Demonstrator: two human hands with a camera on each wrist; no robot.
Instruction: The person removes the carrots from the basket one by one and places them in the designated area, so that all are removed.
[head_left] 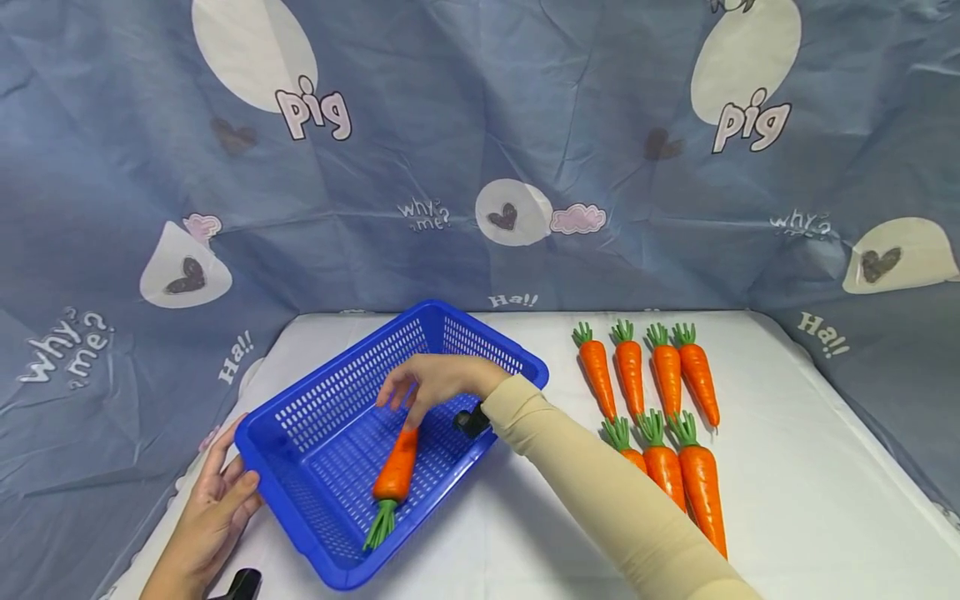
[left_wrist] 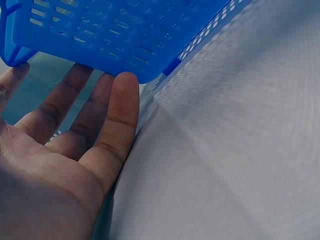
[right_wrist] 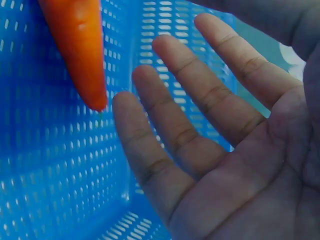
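Note:
A blue plastic basket [head_left: 341, 575] stands turned at an angle on the white-covered table, with slotted walls. One orange carrot [head_left: 397, 467] lies inside, its green stem end toward the near corner. Over the basket's inside hovers my right hand [head_left: 442, 379], fingers spread and loosely bent. In the right wrist view, the carrot's tip [right_wrist: 95, 95] shows beside the fingertips with a gap between them, and nothing lies in the palm. My left hand [head_left: 217, 500] is at the basket's left corner; its extended fingers [left_wrist: 122, 105] touch the outside near the edge.
Several carrots [head_left: 667, 379] lie in two rows on the white cloth [head_left: 795, 433] to the right, the near row partly covered by my right sleeve [head_left: 600, 492]. A grey-blue printed curtain [head_left: 420, 275] hangs behind and along both sides.

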